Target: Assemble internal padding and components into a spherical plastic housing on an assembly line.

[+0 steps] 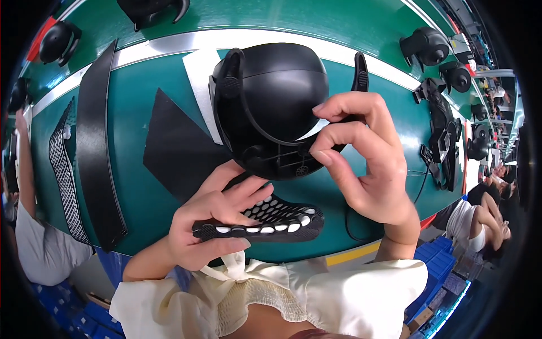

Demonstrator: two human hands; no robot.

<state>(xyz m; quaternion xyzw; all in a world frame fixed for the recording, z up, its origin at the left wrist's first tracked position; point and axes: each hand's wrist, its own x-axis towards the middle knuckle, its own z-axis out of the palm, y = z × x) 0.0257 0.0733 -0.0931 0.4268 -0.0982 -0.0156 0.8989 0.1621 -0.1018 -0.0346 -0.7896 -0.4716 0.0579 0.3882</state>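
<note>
A glossy black rounded housing with two upright curved arms stands on the green bench in front of me. Low in view, my left hand grips a curved black perforated strip whose openings show white along one edge. That strip lies just below the housing, close to my body. At the housing's lower right rim is my right hand, its fingers bent and its thumb brought against a fingertip. Whatever sits in that pinch is too small or hidden to tell.
Left of the housing lie a dark flat sheet, a white sheet, a long black curved panel and a perforated strip. Black parts and a cable rest at right. More housings stand across the bench; people sit on both sides.
</note>
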